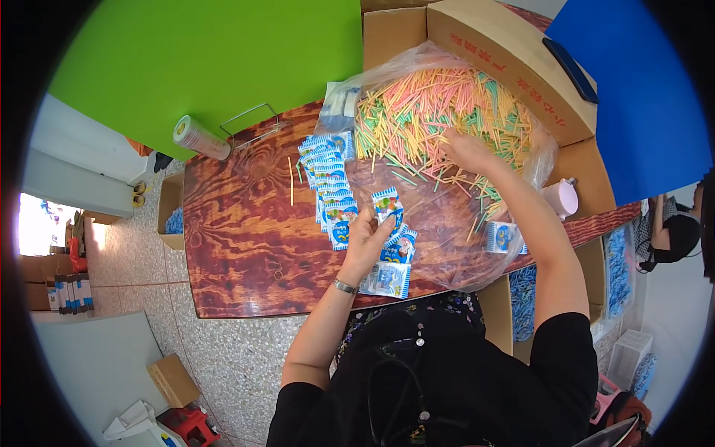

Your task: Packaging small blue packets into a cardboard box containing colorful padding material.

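My left hand (366,237) is closed on a small blue-and-white packet (386,200), thumb across its front, above the wooden table. Below that hand lie more such packets (395,273), partly overlapping. An overlapping column of the same packets (331,182) runs along the table just to the left. My right hand (469,153) reaches to a big heap of thin pink, yellow and green sticks (417,104). Its fingers are drawn together at the heap's surface, and whatever lies between the fingertips is too small to make out. The heap rests on a clear plastic sheet (454,272).
An open cardboard box (514,71) surrounds the heap's far side, with a dark phone (570,69) on its flap. A pink mug (561,198) stands right. At the far left are a wire stand (253,125) and a cylindrical tub (199,137). Boxes of blue packets (523,302) flank the table.
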Available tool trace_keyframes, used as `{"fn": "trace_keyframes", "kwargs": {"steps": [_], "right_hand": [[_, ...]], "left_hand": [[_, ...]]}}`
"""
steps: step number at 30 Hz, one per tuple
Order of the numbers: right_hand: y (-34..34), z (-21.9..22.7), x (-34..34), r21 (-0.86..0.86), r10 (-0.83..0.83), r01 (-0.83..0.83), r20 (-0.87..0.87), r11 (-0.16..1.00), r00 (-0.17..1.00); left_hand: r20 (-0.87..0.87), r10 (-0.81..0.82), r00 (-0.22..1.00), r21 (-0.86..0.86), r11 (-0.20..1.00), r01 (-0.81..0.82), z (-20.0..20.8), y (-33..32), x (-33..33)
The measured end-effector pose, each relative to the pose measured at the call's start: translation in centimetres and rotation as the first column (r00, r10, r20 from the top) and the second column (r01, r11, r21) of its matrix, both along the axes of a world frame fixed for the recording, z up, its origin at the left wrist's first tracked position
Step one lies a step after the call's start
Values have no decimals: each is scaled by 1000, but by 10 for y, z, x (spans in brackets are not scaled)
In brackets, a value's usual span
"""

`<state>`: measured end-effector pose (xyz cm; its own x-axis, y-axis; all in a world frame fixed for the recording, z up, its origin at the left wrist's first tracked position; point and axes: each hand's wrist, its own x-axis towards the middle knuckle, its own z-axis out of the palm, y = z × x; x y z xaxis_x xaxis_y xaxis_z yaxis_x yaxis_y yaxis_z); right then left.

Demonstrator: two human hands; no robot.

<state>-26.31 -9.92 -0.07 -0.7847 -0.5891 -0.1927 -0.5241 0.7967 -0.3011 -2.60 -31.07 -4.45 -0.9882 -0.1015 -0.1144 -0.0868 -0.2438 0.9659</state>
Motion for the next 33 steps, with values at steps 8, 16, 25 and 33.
{"fn": "trace_keyframes", "kwargs": {"steps": [8, 16, 25, 33], "right_hand": [[-14, -26, 6, 67, -74, 76, -36, 995, 997], [-26, -40, -1, 61, -220, 219, 26, 974, 975], [-2, -34, -7, -133, -137, 159, 161, 978, 977], [24, 14, 44, -330, 149, 564, 927, 757, 343]], "left_hand": [[-3, -1, 1000, 19, 1000, 1, 5, 5, -1], [11, -6, 1000, 26, 1000, 6, 13, 8, -2], [0, -1, 1000, -17, 1000, 1, 4, -1, 4], [-31, -8, 999, -81, 997, 5, 3, -3, 4]]}}
